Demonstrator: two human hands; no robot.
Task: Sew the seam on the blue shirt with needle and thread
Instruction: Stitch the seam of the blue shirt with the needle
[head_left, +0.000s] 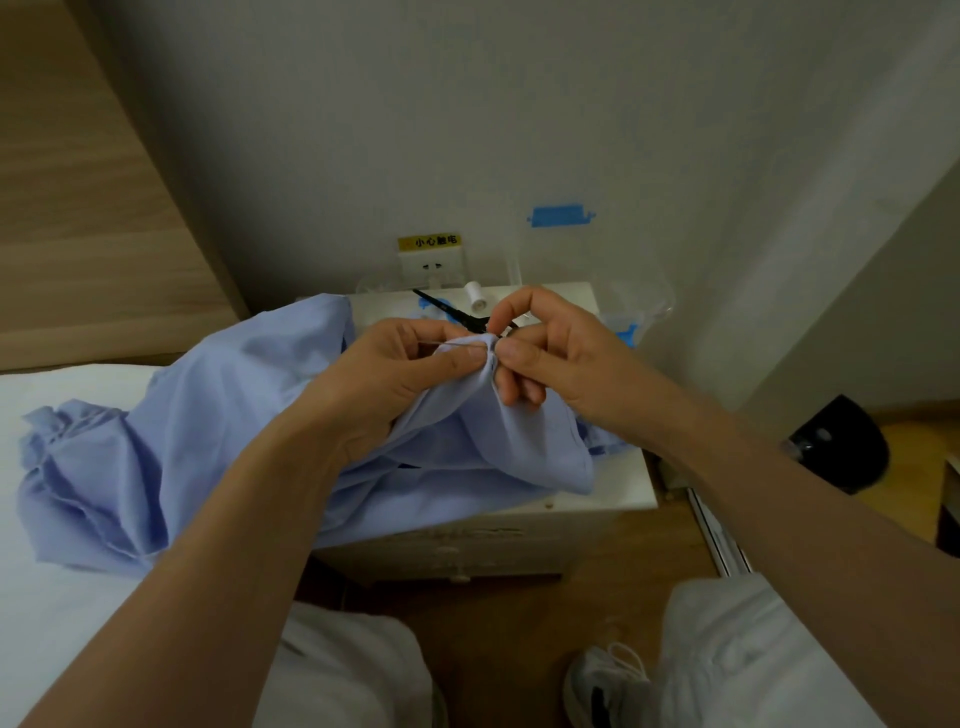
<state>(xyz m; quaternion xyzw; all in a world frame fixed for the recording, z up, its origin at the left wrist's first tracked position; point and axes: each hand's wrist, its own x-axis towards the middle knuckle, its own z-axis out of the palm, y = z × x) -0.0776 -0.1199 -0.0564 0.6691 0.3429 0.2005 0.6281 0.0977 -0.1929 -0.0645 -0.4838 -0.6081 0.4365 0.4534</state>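
Blue shirt (208, 415) is lying centre-left, with its seam fold raised at frame centre. Left hand (384, 374) is pinching that fold. Right hand (545, 348) is pinching the needle (457, 341) at the seam. Advisable: keeping the fold taut and the stitches short and even. Scissors (452, 310) are lying just behind.

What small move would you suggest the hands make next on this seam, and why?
Probably ease the needle through: it lies across the shirt fold that the left hand pinches, and the right hand seems to pinch its end.
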